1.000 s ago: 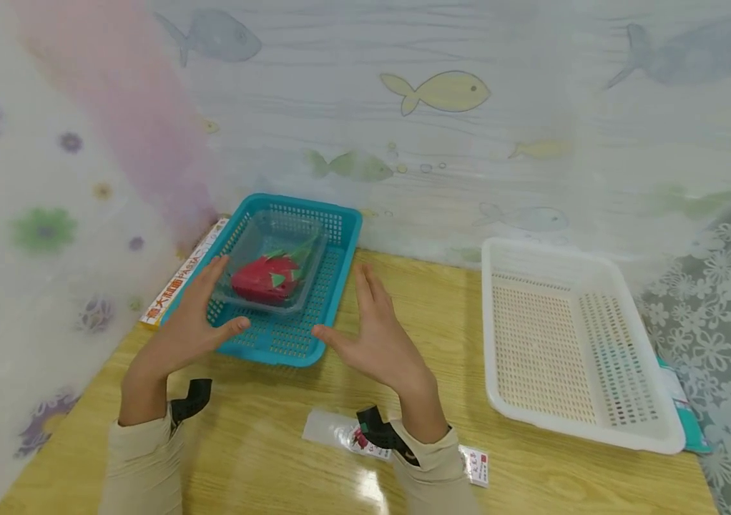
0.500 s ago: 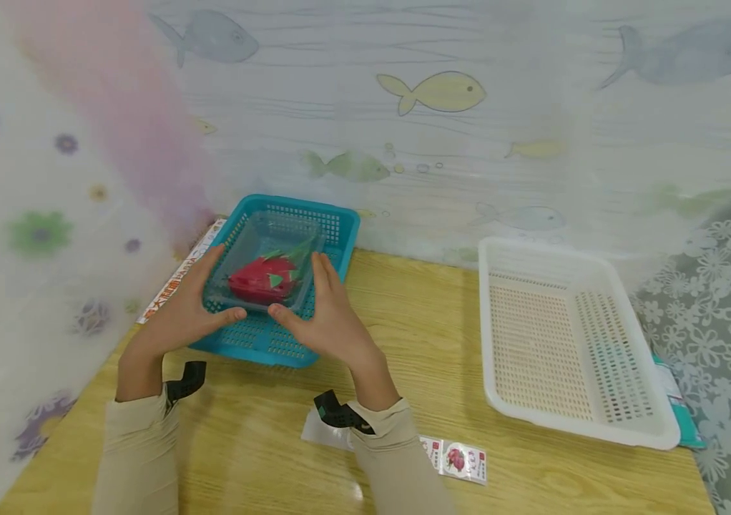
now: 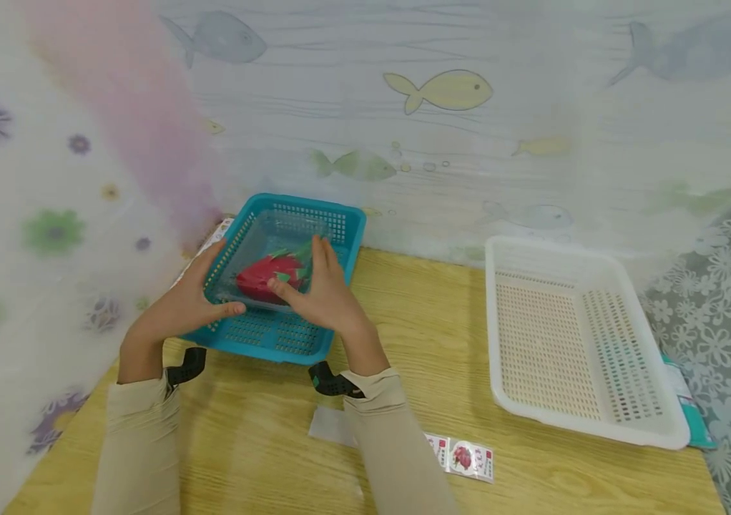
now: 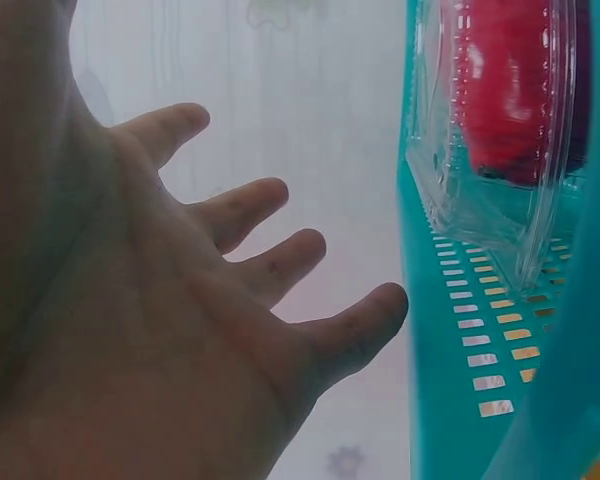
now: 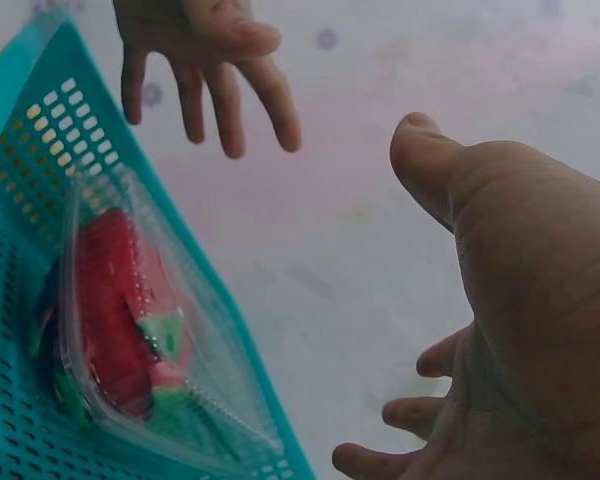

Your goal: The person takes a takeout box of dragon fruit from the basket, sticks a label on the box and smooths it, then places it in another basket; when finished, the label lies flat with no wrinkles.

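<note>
Cannot read any word or number for certain. Can find tiny print and red marks on the stickers (image 3: 463, 458), in front and to the right of the blue basket (image 3: 275, 336), too small to decipher; likewise illegible on the mostly covered box (image 3: 219, 232) along its left.

We record a white perforated basket (image 3: 546, 350) on the wood-grain table (image 3: 430, 350), a teal packet (image 3: 699, 423) partly hidden by its right side, printed labels (image 3: 471, 459) nearer the camera, and a fish-patterned backdrop (image 3: 352, 107) beyond.
</note>
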Demonstrator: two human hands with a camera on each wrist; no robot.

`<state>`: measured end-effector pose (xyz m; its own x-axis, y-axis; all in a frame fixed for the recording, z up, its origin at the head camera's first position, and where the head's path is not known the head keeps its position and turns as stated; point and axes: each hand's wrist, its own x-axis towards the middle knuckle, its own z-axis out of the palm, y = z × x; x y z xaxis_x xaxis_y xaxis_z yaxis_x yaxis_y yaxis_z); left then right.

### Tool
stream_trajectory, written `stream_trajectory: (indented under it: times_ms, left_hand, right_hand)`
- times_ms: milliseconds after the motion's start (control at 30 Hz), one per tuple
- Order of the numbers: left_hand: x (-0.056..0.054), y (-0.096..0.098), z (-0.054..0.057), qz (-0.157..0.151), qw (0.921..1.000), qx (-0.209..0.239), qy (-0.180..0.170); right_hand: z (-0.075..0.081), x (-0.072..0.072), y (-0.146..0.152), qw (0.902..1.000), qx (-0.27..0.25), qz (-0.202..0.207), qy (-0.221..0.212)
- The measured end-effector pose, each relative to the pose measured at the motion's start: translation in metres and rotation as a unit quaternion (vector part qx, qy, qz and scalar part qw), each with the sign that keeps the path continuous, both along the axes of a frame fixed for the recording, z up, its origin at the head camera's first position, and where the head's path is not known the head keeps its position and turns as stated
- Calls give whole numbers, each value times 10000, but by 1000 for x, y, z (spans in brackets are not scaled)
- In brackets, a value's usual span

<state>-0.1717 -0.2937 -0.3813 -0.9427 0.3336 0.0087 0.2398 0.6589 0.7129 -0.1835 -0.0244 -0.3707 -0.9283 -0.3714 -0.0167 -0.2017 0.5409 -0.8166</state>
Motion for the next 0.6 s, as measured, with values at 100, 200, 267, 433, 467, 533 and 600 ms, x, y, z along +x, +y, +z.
stream_trajectory:
  times_ms: [100, 200, 267, 433, 467, 533, 600]
  left_hand:
    - [-4, -2, 0, -31, 10000, 20, -75]
    - [-8, -3, 1, -46, 9999, 12, -106]
    - [-11, -3, 2, -42, 9999, 16, -127]
    - [-19, -2, 4, -113, 9998, -79, -128]
    - [-21, -2, 4, -150, 9997, -108, -136]
    - [-26, -1, 4, -216, 9995, -158, -168]
    - [-30, 0, 3, -278, 9992, -196, -208]
  right_hand:
    - [0, -4, -2, 9999, 96, -42, -77]
    - [1, -6, -5, 9996, 234, -69, -118]
    - [1, -7, -8, 9994, 318, -83, -134]
    - [1, -15, -17, 9988, 444, -94, -157]
    - [0, -18, -18, 9987, 465, -114, -163]
    - [0, -24, -19, 9985, 491, -180, -162]
    - [-1, -30, -19, 9982, 519, -266, -166]
